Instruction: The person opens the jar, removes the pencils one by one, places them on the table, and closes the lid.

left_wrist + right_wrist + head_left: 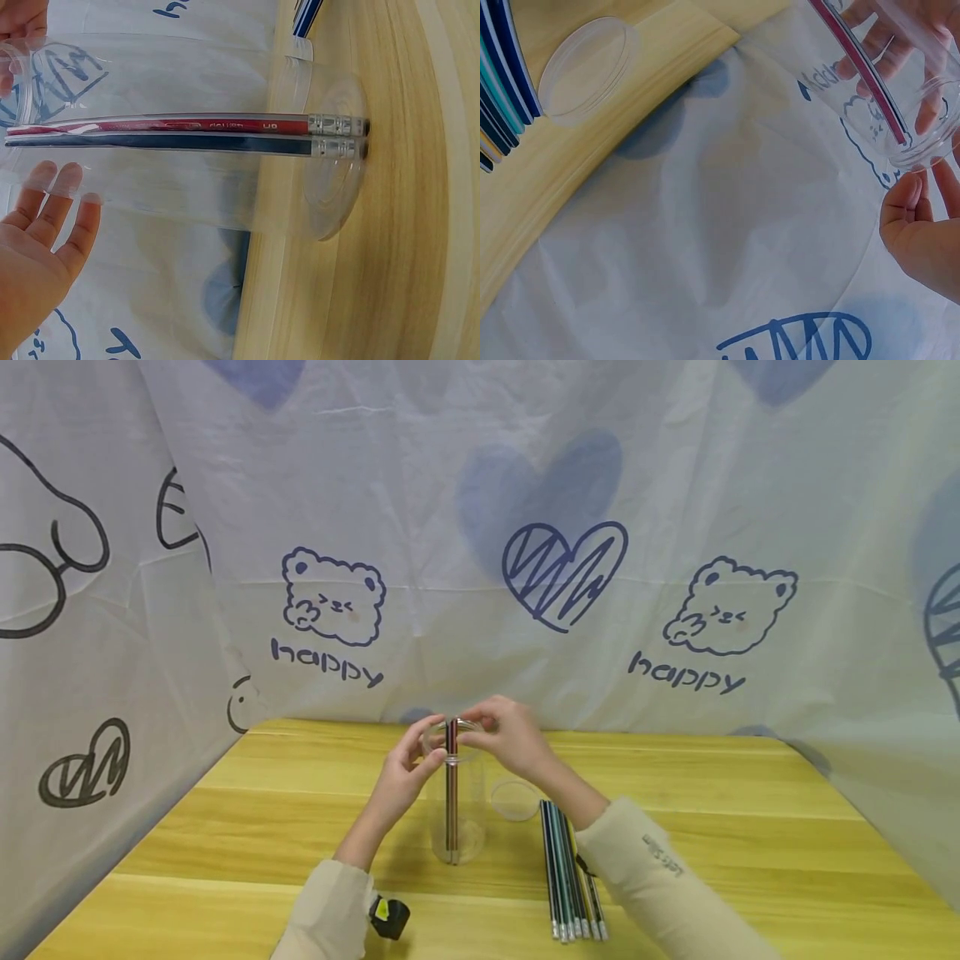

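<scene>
A clear plastic jar [476, 793] stands upright on the table. Inside it are a red pencil [187, 124] and a dark pencil [187, 142], side by side, eraser ends down at the bottom. My left hand [401, 777] grips the jar near its mouth, thumb in front and fingers round the far side. On the right of the mouth, my right hand [513, 739] holds the rim between thumb and fingers; in the right wrist view its fingertips are bunched beside the rim.
A row of pencils [566, 868] lies on the table at the right, partly under the right forearm. Behind it lies a round clear lid [515, 800]. A small black object [390, 917] is beside the left cuff. A printed cloth [465, 635] hangs behind the table.
</scene>
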Action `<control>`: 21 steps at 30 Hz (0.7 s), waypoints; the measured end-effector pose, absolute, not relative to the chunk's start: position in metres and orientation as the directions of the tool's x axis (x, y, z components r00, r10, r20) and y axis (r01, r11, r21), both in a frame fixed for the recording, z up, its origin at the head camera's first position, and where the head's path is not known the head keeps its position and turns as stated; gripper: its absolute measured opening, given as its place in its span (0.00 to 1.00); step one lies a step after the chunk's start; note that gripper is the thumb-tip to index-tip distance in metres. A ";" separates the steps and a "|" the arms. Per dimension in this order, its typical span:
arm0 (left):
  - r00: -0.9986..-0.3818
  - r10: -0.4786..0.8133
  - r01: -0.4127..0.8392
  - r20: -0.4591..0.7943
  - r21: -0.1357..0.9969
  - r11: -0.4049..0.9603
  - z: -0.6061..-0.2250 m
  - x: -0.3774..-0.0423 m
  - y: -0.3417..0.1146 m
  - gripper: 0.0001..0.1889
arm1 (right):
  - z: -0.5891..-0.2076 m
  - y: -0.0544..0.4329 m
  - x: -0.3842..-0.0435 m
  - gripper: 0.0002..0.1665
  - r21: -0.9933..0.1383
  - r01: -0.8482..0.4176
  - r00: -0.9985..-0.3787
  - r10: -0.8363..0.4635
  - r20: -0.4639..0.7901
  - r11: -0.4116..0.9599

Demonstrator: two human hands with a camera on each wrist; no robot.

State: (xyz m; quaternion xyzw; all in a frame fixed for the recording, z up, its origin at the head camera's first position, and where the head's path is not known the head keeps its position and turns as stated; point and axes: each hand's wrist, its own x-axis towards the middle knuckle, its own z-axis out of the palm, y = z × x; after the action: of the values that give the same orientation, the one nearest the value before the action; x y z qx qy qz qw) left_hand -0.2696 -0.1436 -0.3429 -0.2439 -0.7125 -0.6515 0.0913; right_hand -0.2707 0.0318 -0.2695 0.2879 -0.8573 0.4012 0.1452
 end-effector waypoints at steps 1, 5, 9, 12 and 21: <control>-0.866 0.228 0.464 0.445 0.885 0.034 -0.343 -0.270 -0.144 0.25 | -0.270 0.031 -0.271 0.15 -0.599 -0.611 -0.792 -0.382 0.477 0.518; -0.864 0.233 0.466 0.446 0.884 0.040 -0.343 -0.270 -0.144 0.24 | -0.269 0.031 -0.272 0.16 -0.585 -0.614 -0.789 -0.402 0.464 0.530; -0.862 0.235 0.472 0.450 0.880 0.046 -0.343 -0.271 -0.144 0.24 | -0.269 0.030 -0.273 0.14 -0.590 -0.609 -0.793 -0.412 0.448 0.530; -0.861 0.235 0.474 0.451 0.879 0.049 -0.343 -0.271 -0.144 0.24 | -0.269 0.030 -0.274 0.13 -0.592 -0.600 -0.800 -0.415 0.433 0.539; -0.862 0.221 0.478 0.457 0.877 0.049 -0.344 -0.270 -0.143 0.25 | -0.268 0.024 -0.274 0.20 -0.515 -0.602 -0.798 -0.446 0.405 0.610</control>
State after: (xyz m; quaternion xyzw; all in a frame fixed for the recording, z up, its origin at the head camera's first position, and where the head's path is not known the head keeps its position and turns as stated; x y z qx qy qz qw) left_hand -0.2700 -0.1433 -0.3435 -0.2435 -0.7175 -0.6450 0.0997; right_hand -0.2736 0.0242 -0.2679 0.2946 -0.8894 0.3287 0.1186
